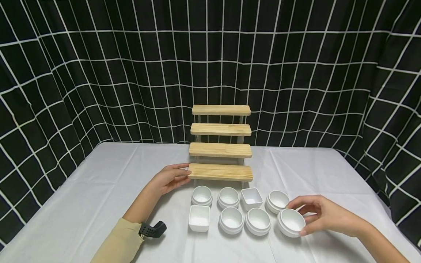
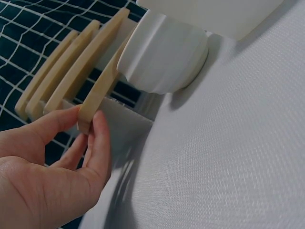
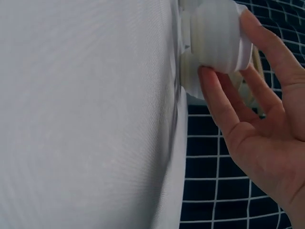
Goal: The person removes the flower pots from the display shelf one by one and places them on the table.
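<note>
The left hand (image 1: 169,178) pinches the left end of the lowest wooden board (image 1: 220,172) of a stepped rack. In the left wrist view, the thumb and fingers of the left hand (image 2: 62,167) lie on opposite faces of that board (image 2: 100,90). At the right end of a group of white dishes, the right hand (image 1: 323,216) holds a round white bowl (image 1: 291,223) by its side. The right wrist view has the right hand (image 3: 259,133) with thumb and fingertips against the bowl (image 3: 219,36). Whether this bowl touches the tablecloth cannot be told.
Several other round bowls (image 1: 231,221) stand in two rows before the rack, with a front square dish (image 1: 199,219) and a back square dish (image 1: 251,197). Higher boards (image 1: 220,149) step up behind. A white cloth (image 1: 108,182) covers the table; a black gridded curtain (image 1: 148,73) surrounds it.
</note>
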`<state>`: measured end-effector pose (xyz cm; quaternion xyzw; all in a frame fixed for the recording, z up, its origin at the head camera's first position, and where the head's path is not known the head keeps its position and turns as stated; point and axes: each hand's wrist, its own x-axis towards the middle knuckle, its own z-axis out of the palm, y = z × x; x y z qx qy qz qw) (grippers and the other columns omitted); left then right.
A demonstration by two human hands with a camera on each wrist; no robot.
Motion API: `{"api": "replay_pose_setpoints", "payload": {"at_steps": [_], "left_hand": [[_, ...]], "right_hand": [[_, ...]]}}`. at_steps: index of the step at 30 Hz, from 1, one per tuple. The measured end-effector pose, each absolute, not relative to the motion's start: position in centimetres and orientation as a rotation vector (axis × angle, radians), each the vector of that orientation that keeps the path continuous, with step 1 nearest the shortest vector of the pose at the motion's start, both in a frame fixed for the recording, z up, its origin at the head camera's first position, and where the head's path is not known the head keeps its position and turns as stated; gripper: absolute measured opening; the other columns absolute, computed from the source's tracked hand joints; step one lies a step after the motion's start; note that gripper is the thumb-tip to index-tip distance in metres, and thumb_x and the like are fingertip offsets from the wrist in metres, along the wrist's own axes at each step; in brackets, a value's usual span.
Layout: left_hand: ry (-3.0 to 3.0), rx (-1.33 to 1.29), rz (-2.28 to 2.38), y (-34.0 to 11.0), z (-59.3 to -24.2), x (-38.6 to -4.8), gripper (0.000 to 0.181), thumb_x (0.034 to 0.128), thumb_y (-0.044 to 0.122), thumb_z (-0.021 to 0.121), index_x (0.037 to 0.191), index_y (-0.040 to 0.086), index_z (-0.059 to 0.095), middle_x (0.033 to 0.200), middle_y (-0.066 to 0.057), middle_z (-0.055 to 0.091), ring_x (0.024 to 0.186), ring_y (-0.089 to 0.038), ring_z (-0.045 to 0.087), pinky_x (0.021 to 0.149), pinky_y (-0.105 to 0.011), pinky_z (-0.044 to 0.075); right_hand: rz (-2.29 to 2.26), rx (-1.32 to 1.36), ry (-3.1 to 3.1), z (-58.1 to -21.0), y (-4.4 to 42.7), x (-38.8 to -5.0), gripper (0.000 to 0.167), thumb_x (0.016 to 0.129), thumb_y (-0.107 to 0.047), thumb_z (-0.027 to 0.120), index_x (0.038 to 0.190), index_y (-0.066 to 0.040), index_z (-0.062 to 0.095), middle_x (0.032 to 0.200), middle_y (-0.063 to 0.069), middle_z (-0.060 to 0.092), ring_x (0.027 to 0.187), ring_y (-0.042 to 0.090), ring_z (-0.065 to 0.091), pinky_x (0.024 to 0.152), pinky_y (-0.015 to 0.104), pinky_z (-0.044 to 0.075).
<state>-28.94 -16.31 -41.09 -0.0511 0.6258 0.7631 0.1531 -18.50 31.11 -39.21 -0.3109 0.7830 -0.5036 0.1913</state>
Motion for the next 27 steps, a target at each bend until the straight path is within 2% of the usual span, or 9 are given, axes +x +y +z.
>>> {"api": "replay_pose_setpoints", "payload": {"at_steps": [12,27], "left_hand": [[1.778,-0.166,2.197,-16.28,-41.12,-29.04,0.055,0.1013,-0.008,0.062,0.154,-0.008,0.046,0.128,-0.024,0.062,0.084,-0.012,0.072,0.083,-0.022,0.067],[1.759,-0.148,2.205,-16.21,-41.01,-28.86,0.056,0.1014,-0.009,0.061,0.155,-0.009,0.044,0.129,-0.025,0.061,0.085,-0.012,0.072,0.084,-0.021,0.066]], "right_hand": [[-1.414,-0.943,2.157,-39.76,30.79,-18.51,0.05,0.085,0.002,0.084,0.131,-0.001,0.064,0.127,-0.007,0.069,0.108,0.014,0.071,0.091,0.031,0.067],[-1.391,-0.944,2.199,-39.95,30.9,-18.59,0.05,0.084,0.001,0.085,0.13,0.002,0.064,0.127,-0.012,0.067,0.106,0.012,0.07,0.09,0.028,0.066]]}}
